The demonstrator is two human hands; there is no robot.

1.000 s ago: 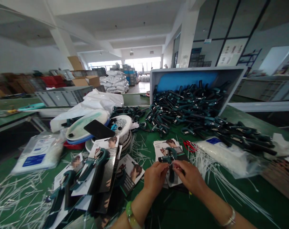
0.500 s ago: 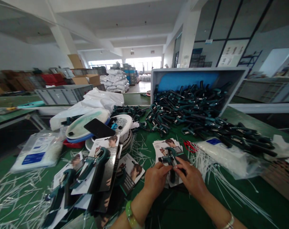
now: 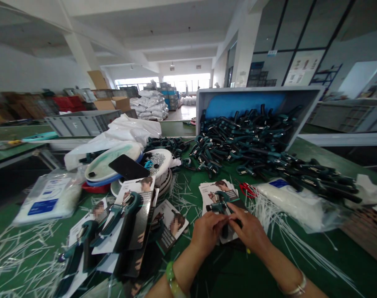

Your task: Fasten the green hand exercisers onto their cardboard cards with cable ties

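Left hand (image 3: 208, 234) and right hand (image 3: 249, 231) angled inward, both closed on a teal grip exerciser (image 3: 221, 207) over a printed card (image 3: 211, 193).

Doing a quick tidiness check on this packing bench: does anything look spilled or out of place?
The grey crate is tipped over, its dark teal hand grippers spilling across the green bench top. Loose white cable ties also lie scattered over the bench at both ends.
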